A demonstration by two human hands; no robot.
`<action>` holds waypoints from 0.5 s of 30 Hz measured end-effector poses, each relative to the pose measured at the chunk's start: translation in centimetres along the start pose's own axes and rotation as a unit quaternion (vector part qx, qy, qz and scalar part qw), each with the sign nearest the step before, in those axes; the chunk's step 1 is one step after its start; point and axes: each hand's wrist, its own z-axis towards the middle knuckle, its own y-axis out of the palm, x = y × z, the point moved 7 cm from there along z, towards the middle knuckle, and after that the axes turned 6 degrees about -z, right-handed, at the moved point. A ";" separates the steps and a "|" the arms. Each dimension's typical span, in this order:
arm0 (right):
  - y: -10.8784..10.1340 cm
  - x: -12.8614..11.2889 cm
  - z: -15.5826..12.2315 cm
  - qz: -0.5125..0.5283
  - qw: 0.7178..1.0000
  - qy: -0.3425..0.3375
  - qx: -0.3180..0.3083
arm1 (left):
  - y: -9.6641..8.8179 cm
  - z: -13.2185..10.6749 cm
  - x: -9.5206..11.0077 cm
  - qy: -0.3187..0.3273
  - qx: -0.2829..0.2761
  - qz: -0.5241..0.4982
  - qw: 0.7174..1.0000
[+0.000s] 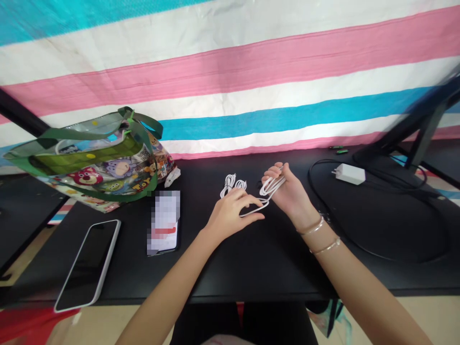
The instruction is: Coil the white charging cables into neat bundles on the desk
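Left hand: the left hand (228,215) is held over the tabletop (251,268), its fingers (251,217) spread across a loop of the white cable (260,201); whether they grip it, I cannot tell.
Right hand: the right hand (289,194) has its fingers (275,167) curled tightly around the gathered loops.
Cable: it runs between both hands; a bundled coil (230,184) lies just beyond the left hand.
Bag: a cartoon-print tote bag (91,163) leans at the left; its contents cannot be seen.
Rest: a white-cased phone (88,266), a second phone (164,249), a charger (350,173) with a black cord (319,206).
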 end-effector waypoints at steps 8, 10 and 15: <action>-1.6 0.1 0.7 -0.011 0.999 0.013 0.034 | -2.6 -0.2 0.8 0.051 0.143 -0.029 0.988; -2.0 0.5 0.8 -0.009 0.999 0.021 0.048 | -3.5 -0.2 0.3 0.032 0.176 -0.096 0.979; -2.3 0.1 1.5 -0.024 1.000 -0.011 0.011 | -3.7 -0.1 -1.8 -0.041 0.172 -0.277 0.944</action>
